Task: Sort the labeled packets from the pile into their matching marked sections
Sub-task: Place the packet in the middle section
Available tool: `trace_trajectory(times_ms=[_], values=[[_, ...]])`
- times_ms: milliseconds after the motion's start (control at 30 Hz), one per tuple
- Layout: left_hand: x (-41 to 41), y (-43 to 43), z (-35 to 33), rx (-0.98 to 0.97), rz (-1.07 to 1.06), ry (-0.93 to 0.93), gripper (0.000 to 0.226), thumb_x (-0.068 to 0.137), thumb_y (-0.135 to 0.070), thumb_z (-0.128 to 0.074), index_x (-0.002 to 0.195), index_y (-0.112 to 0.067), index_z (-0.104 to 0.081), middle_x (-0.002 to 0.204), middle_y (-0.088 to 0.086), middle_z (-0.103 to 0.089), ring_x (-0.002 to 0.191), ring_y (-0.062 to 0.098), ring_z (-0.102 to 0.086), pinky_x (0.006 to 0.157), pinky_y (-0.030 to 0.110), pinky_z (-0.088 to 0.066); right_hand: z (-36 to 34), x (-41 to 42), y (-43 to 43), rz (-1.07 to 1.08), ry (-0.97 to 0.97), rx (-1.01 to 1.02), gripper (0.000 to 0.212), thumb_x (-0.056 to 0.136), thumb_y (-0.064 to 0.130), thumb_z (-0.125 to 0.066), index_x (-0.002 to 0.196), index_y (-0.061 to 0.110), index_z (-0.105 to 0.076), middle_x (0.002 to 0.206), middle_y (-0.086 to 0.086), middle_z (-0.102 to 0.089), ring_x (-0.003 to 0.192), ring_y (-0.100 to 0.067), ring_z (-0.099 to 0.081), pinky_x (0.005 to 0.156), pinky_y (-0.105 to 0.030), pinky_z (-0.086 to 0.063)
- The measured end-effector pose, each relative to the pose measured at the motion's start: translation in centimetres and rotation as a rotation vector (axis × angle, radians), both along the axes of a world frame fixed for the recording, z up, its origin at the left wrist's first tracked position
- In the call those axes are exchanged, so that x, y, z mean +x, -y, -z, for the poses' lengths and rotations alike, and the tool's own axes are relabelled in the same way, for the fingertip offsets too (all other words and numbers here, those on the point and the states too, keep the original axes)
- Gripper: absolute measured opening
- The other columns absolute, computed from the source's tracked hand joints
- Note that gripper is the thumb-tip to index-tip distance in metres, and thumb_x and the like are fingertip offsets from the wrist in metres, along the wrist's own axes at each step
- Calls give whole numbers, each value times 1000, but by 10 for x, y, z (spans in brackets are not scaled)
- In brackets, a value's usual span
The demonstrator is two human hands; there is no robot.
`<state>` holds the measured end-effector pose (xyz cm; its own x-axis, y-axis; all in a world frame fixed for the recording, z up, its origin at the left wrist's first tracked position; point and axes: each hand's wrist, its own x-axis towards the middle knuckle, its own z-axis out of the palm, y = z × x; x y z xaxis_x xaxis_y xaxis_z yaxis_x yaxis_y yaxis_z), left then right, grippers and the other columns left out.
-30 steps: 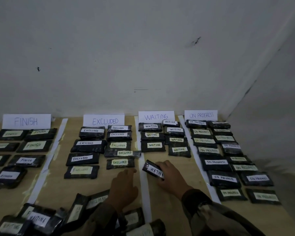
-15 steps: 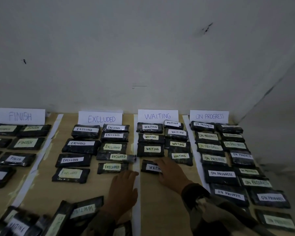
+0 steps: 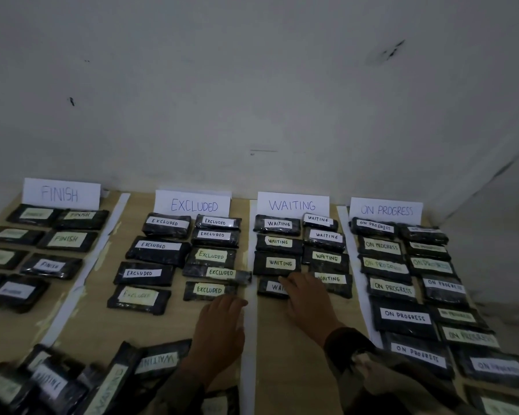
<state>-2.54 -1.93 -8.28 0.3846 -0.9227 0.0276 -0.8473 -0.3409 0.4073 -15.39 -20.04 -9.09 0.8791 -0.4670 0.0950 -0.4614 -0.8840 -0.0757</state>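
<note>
A black packet labelled WAITING point(image 3: 271, 287) lies flat at the near end of the left column under the WAITING sign point(image 3: 292, 205). My right hand point(image 3: 307, 301) rests on its right part with fingers extended, hiding the end of the label. My left hand point(image 3: 221, 327) lies flat on the table beside the white divider strip point(image 3: 247, 354), just below an EXCLUDED packet point(image 3: 210, 290). The unsorted pile point(image 3: 72, 381) of black packets sits at the near left, several labelled WAITING.
Four sections run left to right under signs FINISH point(image 3: 60, 193), EXCLUDED point(image 3: 194, 206), WAITING and ON PROGRESS point(image 3: 386, 210), each holding rows of black labelled packets. White paper strips divide them. A grey wall stands behind the table, with a corner at right.
My right hand has carried the WAITING packet forward and laid it flat below the other WAITING packets. My left hand stayed flat on the table. The camera tilted and moved closer.
</note>
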Motion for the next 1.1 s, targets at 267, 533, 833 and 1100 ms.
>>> trace_trajectory(times_ms=[267,533,833,1100], values=[[23,-38,-8,-17,-59,50,57,49,-21,-77,103,-22,-60,100,-2,-64,90,18,-64,68,31,-54,-9,17,-50,-23,120,105,26,74,21,-46,93,19,-63,87,-1,-58,78,-22,-53,64,-32,-42],[64,-88,-16,68,-148,54,46,62,-23,-54,107,-19,-62,107,3,-63,99,27,-61,77,39,-49,-18,55,-132,-142,6,356,38,78,26,-49,114,19,-59,113,-5,-58,101,-29,-53,76,-38,-39],[88,-119,-18,149,-124,40,48,77,-23,-50,126,-23,-51,128,-2,-49,122,22,-44,93,35,-37,-15,84,-172,-203,-323,355,73,79,39,-66,141,20,-35,136,-8,-40,121,-31,-36,95,-44,-31],[100,-132,-14,186,-65,5,54,74,-33,-40,126,-25,-51,129,-3,-50,120,19,-44,95,33,-37,-10,95,-177,-163,-332,309,53,78,36,-65,125,20,-47,122,-10,-43,112,-32,-38,91,-43,-31]])
